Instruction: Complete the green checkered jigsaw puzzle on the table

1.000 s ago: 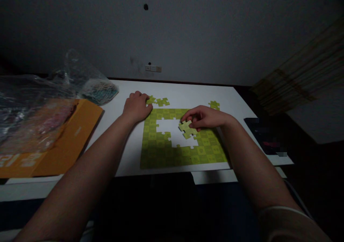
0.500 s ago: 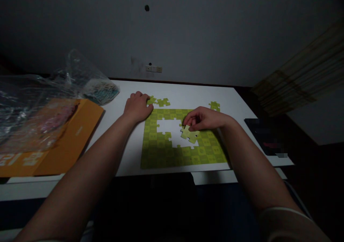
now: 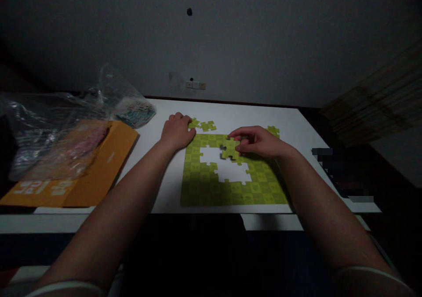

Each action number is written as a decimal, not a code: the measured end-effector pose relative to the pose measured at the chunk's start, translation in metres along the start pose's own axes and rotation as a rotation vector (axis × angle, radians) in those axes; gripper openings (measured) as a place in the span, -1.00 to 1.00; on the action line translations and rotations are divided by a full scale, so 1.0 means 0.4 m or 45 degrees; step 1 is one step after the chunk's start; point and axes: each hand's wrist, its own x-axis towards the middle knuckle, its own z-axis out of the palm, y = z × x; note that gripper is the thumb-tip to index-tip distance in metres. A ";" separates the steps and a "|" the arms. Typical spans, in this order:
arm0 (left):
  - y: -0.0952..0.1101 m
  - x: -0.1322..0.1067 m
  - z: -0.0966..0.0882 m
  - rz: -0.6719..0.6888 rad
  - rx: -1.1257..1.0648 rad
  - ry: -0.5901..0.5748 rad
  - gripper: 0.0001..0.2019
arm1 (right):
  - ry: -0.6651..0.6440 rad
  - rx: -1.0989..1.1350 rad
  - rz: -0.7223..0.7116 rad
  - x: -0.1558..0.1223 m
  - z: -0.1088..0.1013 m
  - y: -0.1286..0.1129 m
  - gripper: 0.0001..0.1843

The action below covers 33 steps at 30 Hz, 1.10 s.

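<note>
A green checkered jigsaw puzzle lies flat on the white table, with an irregular white gap in its middle. My right hand pinches a green puzzle piece between thumb and fingers, above the gap's upper right part. At the puzzle's upper left corner rests my left hand, its fingers spread and lying on the tabletop. Just right of those fingertips are loose puzzle pieces. Another loose piece lies behind my right hand, partly covered by it.
On the left, an orange box lies under crumpled clear plastic. A bag with teal contents sits behind it. A dark flat object, partly pixelated, is at the table's right edge. A wall with a socket rises behind the table.
My right hand has lifted and turned the puzzle piece, moving it up and away from the gap's lower right part. My left hand keeps its place. The whole view has shifted slightly.
</note>
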 end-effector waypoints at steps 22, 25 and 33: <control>-0.008 0.003 0.013 0.003 -0.045 0.037 -0.54 | -0.376 -0.024 0.068 0.014 0.041 0.002 -0.58; -0.005 0.001 0.011 -0.001 -0.041 0.026 -0.53 | -0.305 0.010 0.087 0.016 0.047 0.000 -0.59; 0.003 -0.003 0.002 -0.010 -0.050 0.010 -0.53 | 0.100 0.162 0.026 0.039 0.078 0.003 -0.46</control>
